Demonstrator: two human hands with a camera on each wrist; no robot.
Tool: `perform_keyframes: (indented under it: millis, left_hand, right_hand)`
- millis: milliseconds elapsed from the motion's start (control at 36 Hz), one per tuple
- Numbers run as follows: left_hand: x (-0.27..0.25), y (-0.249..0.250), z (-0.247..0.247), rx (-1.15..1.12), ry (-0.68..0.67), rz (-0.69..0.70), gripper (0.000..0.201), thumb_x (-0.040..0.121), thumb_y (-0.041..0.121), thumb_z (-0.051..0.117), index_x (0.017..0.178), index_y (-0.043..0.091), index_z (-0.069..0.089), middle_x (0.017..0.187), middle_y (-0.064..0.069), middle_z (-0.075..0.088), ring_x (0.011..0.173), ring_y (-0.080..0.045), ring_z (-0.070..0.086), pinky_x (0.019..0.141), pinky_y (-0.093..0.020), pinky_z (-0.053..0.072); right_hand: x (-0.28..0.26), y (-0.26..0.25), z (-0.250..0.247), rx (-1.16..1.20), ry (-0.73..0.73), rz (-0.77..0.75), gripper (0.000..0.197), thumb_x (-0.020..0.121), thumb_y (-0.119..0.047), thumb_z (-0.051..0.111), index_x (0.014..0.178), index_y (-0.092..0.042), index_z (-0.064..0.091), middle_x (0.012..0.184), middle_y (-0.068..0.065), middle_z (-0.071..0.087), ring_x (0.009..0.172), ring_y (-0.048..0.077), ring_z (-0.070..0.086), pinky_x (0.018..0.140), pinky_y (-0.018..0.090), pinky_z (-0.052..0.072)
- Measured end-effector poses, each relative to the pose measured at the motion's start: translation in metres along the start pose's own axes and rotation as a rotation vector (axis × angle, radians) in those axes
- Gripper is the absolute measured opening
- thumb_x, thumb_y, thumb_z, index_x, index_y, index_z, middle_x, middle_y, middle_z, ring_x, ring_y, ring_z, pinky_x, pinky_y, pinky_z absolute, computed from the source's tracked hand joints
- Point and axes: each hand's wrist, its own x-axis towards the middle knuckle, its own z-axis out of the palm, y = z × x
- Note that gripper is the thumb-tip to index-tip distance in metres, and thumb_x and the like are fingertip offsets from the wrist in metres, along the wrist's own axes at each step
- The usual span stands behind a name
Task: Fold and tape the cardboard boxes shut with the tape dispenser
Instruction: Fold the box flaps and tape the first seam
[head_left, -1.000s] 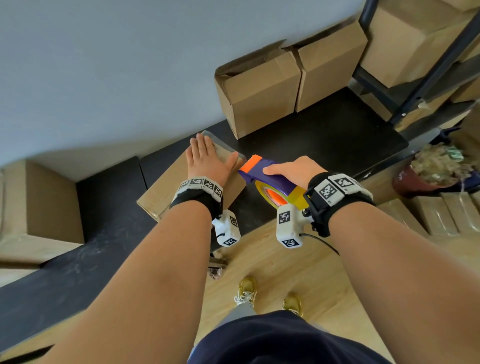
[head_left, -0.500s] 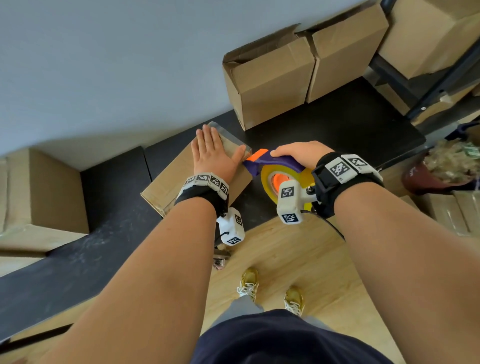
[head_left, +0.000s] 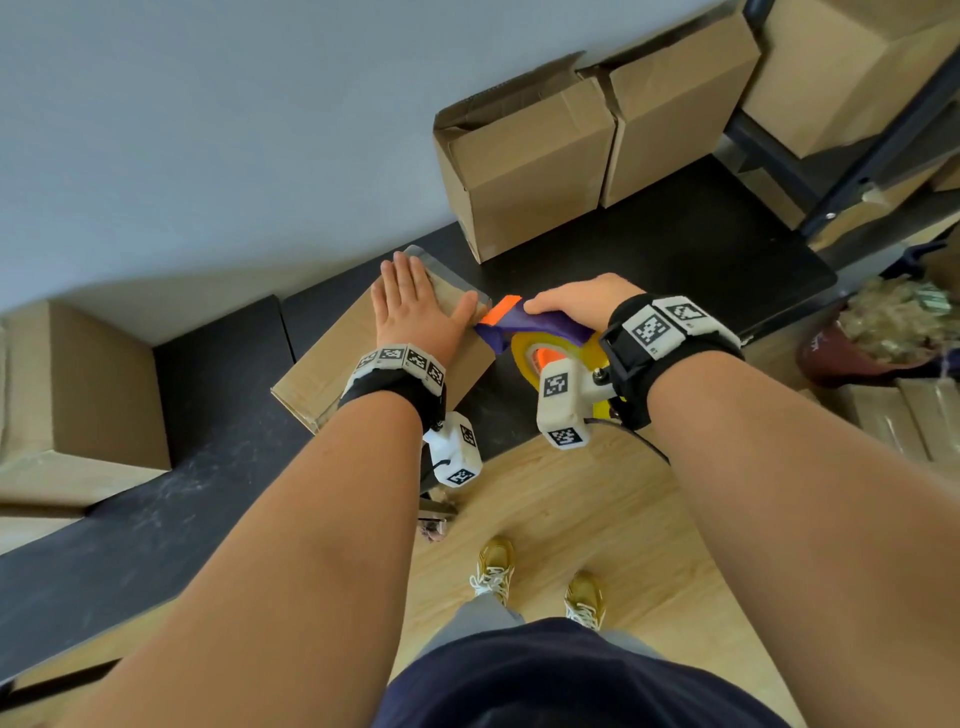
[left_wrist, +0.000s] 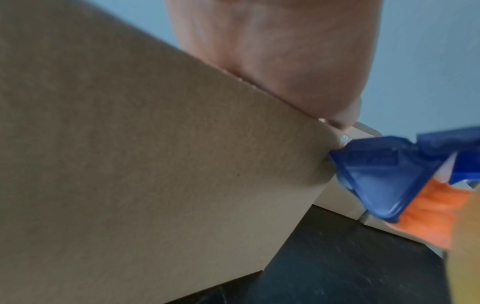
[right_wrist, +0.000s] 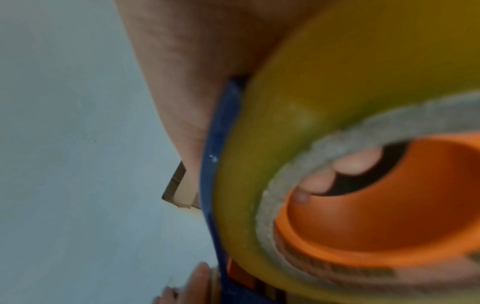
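A flat brown cardboard box lies on the black table, with clear tape over its far corner. My left hand presses flat on the box top, fingers straight, thumb spread toward the dispenser. My right hand grips the purple and orange tape dispenser with its yellow tape roll. The dispenser's nose touches the box's right edge beside my left thumb. In the left wrist view the blue dispenser head meets the box side. In the right wrist view the yellow tape roll fills the frame, with fingertips showing through its orange core.
Two upright open cardboard boxes stand against the grey wall at the back. Another box sits at the left. A dark metal rack with more boxes is at the right. Wooden floor and my shoes lie below.
My right hand has brought the dispenser leftward until its nose reaches the box's edge by my left thumb. The left hand stays pressed flat on the box.
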Motion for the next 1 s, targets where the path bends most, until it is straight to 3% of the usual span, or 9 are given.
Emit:
perform_keyframes:
  millis: [56,139,250,361,444,583,639,833,1000]
  left_hand:
    - [0.000,0.000,0.000,0.000,0.005,-0.002,0.088,0.092,0.068,0.017,0.153,0.009,-0.006,0.161,-0.008,-0.012,0.147,-0.023,-0.013,0.120,-0.041,-0.007]
    - [-0.001,0.001,0.000,-0.003,0.001,-0.006,0.088,0.092,0.068,0.017,0.153,0.009,-0.006,0.161,-0.008,-0.012,0.147,-0.023,-0.013,0.120,-0.040,-0.008]
    - [-0.003,0.001,0.000,-0.003,0.016,-0.005,0.087,0.092,0.068,0.017,0.153,0.009,-0.006,0.161,-0.008,-0.011,0.147,-0.023,-0.013,0.120,-0.040,-0.008]
    - [-0.004,0.000,0.000,-0.001,0.003,0.004,0.088,0.092,0.069,0.014,0.153,0.008,-0.006,0.161,-0.008,-0.011,0.147,-0.023,-0.013,0.120,-0.041,-0.008]
    - [-0.002,-0.001,0.002,-0.003,0.019,0.002,0.088,0.091,0.069,0.013,0.153,0.009,-0.007,0.161,-0.007,-0.012,0.147,-0.023,-0.014,0.120,-0.041,-0.008]
    - [-0.004,0.000,-0.001,-0.016,0.011,0.000,0.091,0.090,0.071,0.013,0.153,0.009,-0.006,0.161,-0.007,-0.012,0.147,-0.022,-0.014,0.120,-0.040,-0.008]
    - [-0.004,0.000,0.000,-0.022,0.013,0.003,0.094,0.088,0.074,0.011,0.153,0.009,-0.007,0.161,-0.006,-0.013,0.147,-0.022,-0.015,0.120,-0.041,-0.008]
    - [-0.004,-0.003,0.003,-0.043,0.011,0.022,0.113,0.075,0.089,0.015,0.152,0.010,-0.010,0.160,-0.005,-0.015,0.146,-0.022,-0.018,0.119,-0.041,-0.009]
    - [-0.001,-0.004,0.004,-0.047,0.012,0.027,0.116,0.074,0.089,0.022,0.153,0.010,-0.010,0.160,-0.006,-0.017,0.146,-0.022,-0.020,0.119,-0.041,-0.012]
  right_hand:
    - [0.006,0.009,0.005,0.024,0.073,0.029,0.048,0.073,-0.058,0.074,0.084,-0.015,0.054,0.083,0.004,0.061,0.077,0.019,0.062,0.069,0.030,0.046]
    - [0.010,0.013,0.008,-0.052,0.096,-0.001,0.058,0.073,-0.061,0.073,0.097,-0.012,0.054,0.091,0.006,0.060,0.079,0.020,0.061,0.071,0.030,0.045]
    - [0.007,0.012,0.009,-0.250,0.108,-0.077,0.061,0.075,-0.067,0.067,0.090,-0.009,0.055,0.082,0.006,0.058,0.072,0.022,0.057,0.064,0.030,0.041]
    - [0.002,0.034,0.028,-0.493,0.105,-0.041,0.054,0.077,-0.062,0.069,0.093,-0.014,0.049,0.087,0.005,0.057,0.083,0.026,0.057,0.074,0.036,0.048]
    - [0.004,0.057,0.038,-0.316,0.099,0.051,0.056,0.081,-0.062,0.064,0.104,-0.013,0.051,0.096,0.005,0.055,0.085,0.026,0.055,0.076,0.034,0.045]
    - [0.009,0.048,0.044,-0.190,0.186,0.072,0.053,0.083,-0.063,0.061,0.090,-0.011,0.053,0.079,0.005,0.057,0.068,0.022,0.056,0.065,0.032,0.043]
    - [0.015,0.041,0.041,-0.144,0.205,0.061,0.054,0.083,-0.062,0.061,0.088,-0.009,0.052,0.085,0.006,0.059,0.070,0.023,0.056,0.064,0.032,0.041]
    - [0.036,0.030,0.034,0.102,0.214,0.046,0.063,0.084,-0.062,0.061,0.110,-0.005,0.059,0.102,0.011,0.061,0.086,0.027,0.055,0.073,0.031,0.038]
    - [0.046,0.015,0.031,0.101,0.144,0.004,0.033,0.084,-0.039,0.060,0.094,-0.007,0.057,0.087,0.010,0.056,0.065,0.019,0.048,0.053,0.028,0.033]
